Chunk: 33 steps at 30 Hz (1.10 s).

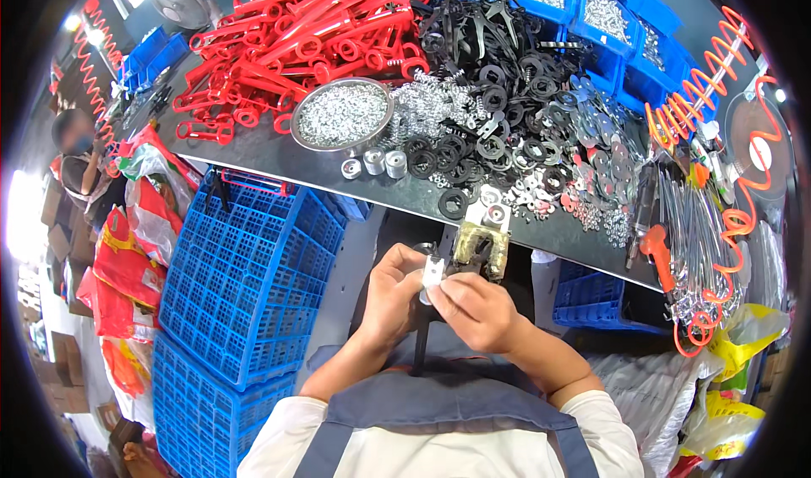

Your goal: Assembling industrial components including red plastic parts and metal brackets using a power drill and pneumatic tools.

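In front of my body, my left hand is closed on a black assembly with a long dark shaft hanging down. A small silver metal piece sits at its top, between my hands. My right hand pinches at the silver piece from the right; its fingertips partly cover what they grip. Just beyond my right fingers, a metal fixture wrapped in yellowish tape juts from the bench edge. Near the edge lie a black ring and several silver cylindrical caps.
Red long-handled parts are heaped at the back left, beside a metal bowl of small parts. Black parts and flat plates spread rightward. Blue crates stand at left. An orange-handled screwdriver and coiled orange hose are at right.
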Tool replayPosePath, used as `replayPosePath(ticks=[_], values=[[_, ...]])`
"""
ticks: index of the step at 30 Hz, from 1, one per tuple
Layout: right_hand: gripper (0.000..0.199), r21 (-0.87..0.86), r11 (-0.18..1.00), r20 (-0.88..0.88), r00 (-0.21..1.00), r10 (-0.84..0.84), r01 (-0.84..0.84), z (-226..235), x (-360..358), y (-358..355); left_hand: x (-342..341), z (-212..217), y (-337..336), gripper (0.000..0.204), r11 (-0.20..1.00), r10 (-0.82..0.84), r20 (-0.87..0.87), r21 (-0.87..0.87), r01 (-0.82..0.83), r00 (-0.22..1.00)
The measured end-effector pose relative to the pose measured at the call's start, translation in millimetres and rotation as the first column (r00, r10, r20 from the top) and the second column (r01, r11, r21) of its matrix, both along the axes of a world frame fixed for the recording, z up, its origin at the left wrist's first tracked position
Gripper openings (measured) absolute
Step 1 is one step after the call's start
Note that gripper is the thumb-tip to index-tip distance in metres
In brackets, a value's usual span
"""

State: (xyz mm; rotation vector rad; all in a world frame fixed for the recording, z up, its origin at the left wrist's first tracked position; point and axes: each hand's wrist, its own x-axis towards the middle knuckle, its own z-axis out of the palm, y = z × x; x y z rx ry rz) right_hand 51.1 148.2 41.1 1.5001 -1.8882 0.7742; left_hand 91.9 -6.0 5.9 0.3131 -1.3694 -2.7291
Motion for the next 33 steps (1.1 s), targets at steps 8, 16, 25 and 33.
replayPosePath(ticks=[8, 16, 25, 33], values=[[0.026, -0.05, 0.993, 0.136, 0.986, -0.098, 0.106, -20.5, -12.8, 29.2, -12.2, 11.6, 11.3, 0.081, 0.963, -0.224, -0.071, -0.168, 0.209, 0.972], [0.007, 0.002, 0.298, 0.273, 0.286, -0.918, 0.955, -34.5, -62.0, 255.1, -8.3, -9.9, -67.1, 0.078, 0.914, 0.02, -0.248, -0.389, -0.118, 0.969], [0.031, 0.535, -0.252, 0.22, -0.421, -0.88, 0.807, -9.4, -79.3, 413.7, -13.5, 11.4, -13.4, 0.084, 0.924, -0.052, -0.161, -0.382, -0.014, 0.986], [0.016, -0.157, -0.107, 0.1, -0.092, -0.991, 0.982, -32.1, -36.4, 417.8, -15.4, 21.3, -11.7, 0.07, 0.934, -0.087, -0.117, -0.355, 0.04, 0.989]])
